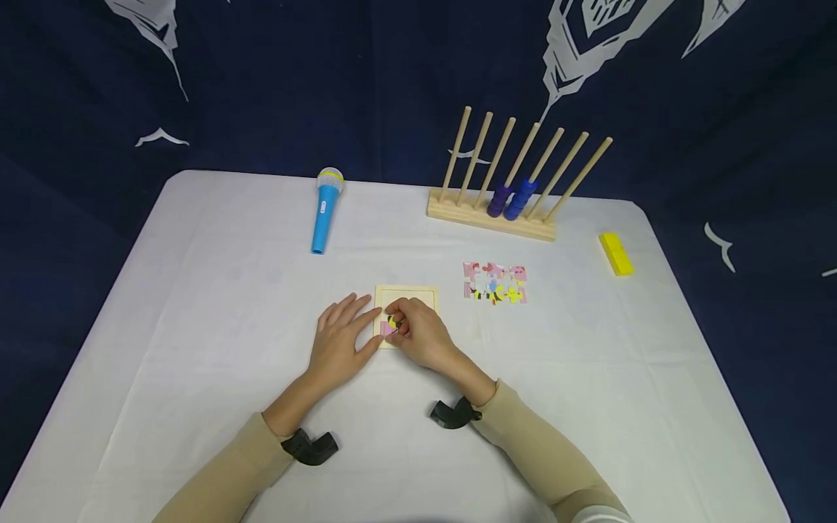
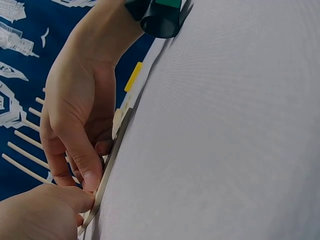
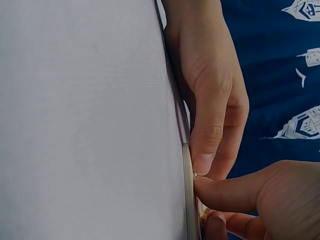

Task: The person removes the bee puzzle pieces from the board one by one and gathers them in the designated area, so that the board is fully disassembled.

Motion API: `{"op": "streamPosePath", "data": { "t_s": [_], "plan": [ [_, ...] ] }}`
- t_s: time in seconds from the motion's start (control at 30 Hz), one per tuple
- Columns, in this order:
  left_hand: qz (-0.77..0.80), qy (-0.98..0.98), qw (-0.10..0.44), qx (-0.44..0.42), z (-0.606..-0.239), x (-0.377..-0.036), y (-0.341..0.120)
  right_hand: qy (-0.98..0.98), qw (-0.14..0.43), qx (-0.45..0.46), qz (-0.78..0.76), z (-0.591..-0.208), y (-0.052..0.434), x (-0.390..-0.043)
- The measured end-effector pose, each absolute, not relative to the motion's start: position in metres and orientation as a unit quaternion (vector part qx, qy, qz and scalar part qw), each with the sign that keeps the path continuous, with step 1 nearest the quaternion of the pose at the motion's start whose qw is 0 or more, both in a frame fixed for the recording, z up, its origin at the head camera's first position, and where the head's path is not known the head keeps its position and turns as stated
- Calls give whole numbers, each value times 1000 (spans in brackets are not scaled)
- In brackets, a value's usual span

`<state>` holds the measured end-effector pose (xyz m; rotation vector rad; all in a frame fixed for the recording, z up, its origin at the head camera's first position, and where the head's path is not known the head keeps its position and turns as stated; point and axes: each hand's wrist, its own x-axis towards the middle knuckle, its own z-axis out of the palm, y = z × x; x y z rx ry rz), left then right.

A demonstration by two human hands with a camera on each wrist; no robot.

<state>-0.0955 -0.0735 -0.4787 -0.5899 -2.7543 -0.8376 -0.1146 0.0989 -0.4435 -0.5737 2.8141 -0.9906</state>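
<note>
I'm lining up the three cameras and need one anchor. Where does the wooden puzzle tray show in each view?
Head: the wooden puzzle tray lies at table centre, under both hands.
Left wrist: seen edge-on as a thin strip at lower left, against the left hand.
Right wrist: its rim runs down the lower middle, the left hand's fingertip on it.
Shared landmark: the white tablecloth.

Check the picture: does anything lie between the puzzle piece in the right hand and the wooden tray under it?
Nothing visible does. The right hand pinches the puzzle piece right over the wooden tray, whose edge the left hand touches.
</note>
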Motion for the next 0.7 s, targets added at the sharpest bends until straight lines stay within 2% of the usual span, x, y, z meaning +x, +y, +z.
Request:
{"op": "streamPosePath", "data": {
  "t_s": [0.7],
  "plan": [
    [-284,-932,105,-201,-480,-96,-74,929,61,-188,-312,-445,99,-115]
  ]
}}
